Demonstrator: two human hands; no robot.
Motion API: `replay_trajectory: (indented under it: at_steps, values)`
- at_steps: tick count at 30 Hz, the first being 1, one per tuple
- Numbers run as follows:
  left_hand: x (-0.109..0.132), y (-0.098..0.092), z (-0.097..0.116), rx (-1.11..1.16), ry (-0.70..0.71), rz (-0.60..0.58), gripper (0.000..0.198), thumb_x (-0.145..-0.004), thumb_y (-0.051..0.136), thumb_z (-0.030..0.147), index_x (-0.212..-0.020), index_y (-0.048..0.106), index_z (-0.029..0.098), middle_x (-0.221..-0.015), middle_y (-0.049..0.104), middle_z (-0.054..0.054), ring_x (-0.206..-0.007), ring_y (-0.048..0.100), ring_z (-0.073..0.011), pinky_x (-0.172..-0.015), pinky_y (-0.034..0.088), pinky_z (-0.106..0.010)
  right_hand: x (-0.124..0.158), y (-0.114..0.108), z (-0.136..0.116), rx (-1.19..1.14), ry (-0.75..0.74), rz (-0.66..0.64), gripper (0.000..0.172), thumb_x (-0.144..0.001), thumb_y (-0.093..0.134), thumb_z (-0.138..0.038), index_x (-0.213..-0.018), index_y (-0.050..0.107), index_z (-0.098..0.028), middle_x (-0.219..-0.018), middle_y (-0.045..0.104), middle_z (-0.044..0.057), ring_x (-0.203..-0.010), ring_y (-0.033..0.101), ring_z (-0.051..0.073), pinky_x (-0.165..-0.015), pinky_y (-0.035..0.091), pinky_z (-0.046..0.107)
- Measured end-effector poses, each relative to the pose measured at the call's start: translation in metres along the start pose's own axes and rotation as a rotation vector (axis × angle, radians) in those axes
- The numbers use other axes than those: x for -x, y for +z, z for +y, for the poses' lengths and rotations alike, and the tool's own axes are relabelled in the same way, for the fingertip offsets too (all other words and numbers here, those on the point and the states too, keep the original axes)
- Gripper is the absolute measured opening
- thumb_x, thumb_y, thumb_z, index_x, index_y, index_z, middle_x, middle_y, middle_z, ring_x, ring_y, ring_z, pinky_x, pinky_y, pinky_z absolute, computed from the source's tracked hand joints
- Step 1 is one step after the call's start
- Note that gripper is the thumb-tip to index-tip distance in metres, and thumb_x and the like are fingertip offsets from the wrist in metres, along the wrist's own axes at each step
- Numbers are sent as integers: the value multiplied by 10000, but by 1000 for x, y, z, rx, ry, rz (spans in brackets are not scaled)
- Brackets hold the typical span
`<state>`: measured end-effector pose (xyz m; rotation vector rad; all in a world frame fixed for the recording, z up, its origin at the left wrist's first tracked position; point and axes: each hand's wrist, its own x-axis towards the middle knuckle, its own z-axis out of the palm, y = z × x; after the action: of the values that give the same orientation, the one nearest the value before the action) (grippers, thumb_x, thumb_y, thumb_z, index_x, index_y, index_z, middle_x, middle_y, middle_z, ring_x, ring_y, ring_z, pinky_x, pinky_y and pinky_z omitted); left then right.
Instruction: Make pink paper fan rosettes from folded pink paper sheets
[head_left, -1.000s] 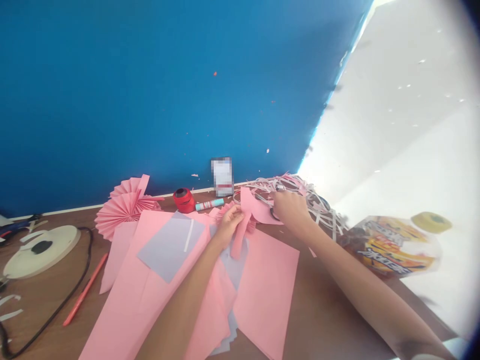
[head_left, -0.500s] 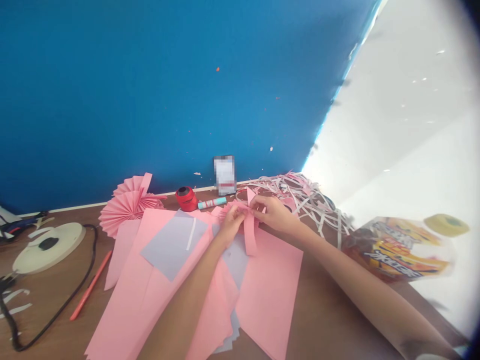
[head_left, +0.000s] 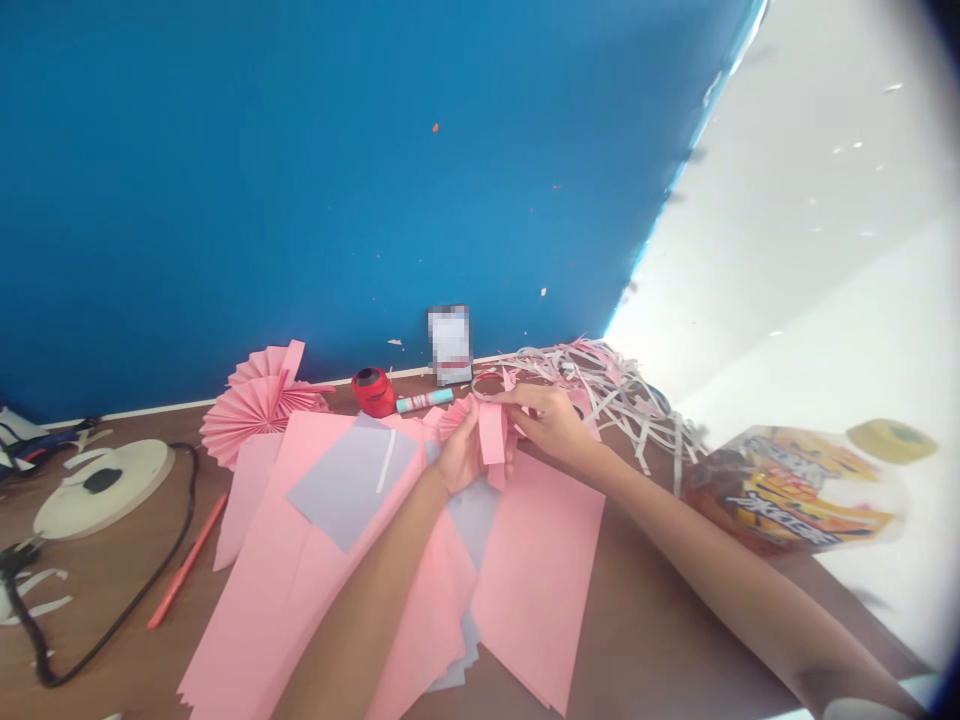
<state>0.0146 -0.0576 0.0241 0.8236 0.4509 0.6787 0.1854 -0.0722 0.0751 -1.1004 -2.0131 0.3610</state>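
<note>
Both my hands meet over a spread of pink paper sheets [head_left: 532,570] on a brown table [head_left: 105,590]. My left hand [head_left: 459,455] is closed around a short pink paper strip [head_left: 492,432], which stands folded in front of its fingers. My right hand [head_left: 550,420] pinches the same strip from the right. A small pleated pink piece peeks out just left of the strip. A grey sheet [head_left: 352,480] with a thin white strip lies on the pink sheets to the left.
Pink pleated paper fans [head_left: 259,405] lie at the back left, beside a red tape roll [head_left: 373,391] and a glue stick [head_left: 424,401]. A heap of paper shreds [head_left: 607,390] sits at the back right. A snack bag [head_left: 795,490], an orange pen [head_left: 187,573], a black cable [head_left: 127,610] and a round cream disc [head_left: 101,487] lie around.
My right hand came back from the shred heap to the strip in my left hand. The strip, hanging long before, is now folded up short between both hands.
</note>
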Motion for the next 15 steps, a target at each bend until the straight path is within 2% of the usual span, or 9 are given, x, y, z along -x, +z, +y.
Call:
replay_trajectory:
  at_steps: [4,8,10,13,15]
  values:
    - [1,-1,2,17,-20,-24,608,-836,424,708,-890,625,137,-668,585,-62,-549,558,-153,-548,474,-302,1,1,7,164,-74,-13,336,-931,438,-161,-1122,708,-224,-927,710,46,-831,623,149,-738,434,247]
    - [-1,-4,1,-7,65,17,314,-824,626,450,-862,589,141,-735,581,-28,-528,510,-98,-531,456,-266,2,2,12,305,-128,-45,343,-956,402,-175,-1103,710,-210,-994,703,65,-912,620,161,-739,420,245]
    - [0,-3,0,-19,90,37,249,-787,687,351,-877,575,148,-757,583,-14,-539,507,-83,-535,443,-247,3,3,13,365,-140,-73,345,-959,392,-176,-1101,706,-204,-993,699,72,-913,615,166,-731,413,247]
    - [1,0,-1,-56,105,34,260,-774,709,333,-909,579,153,-769,609,-21,-583,546,-95,-558,437,-242,3,4,14,438,-147,-115,346,-935,408,-150,-1121,695,-200,-1007,691,81,-917,609,177,-734,411,255]
    - [0,0,-2,-84,110,15,285,-798,687,383,-920,590,145,-761,629,-38,-595,570,-110,-565,440,-247,3,4,13,440,-134,-107,354,-923,411,-136,-1123,694,-204,-1018,691,80,-928,610,182,-742,417,257]
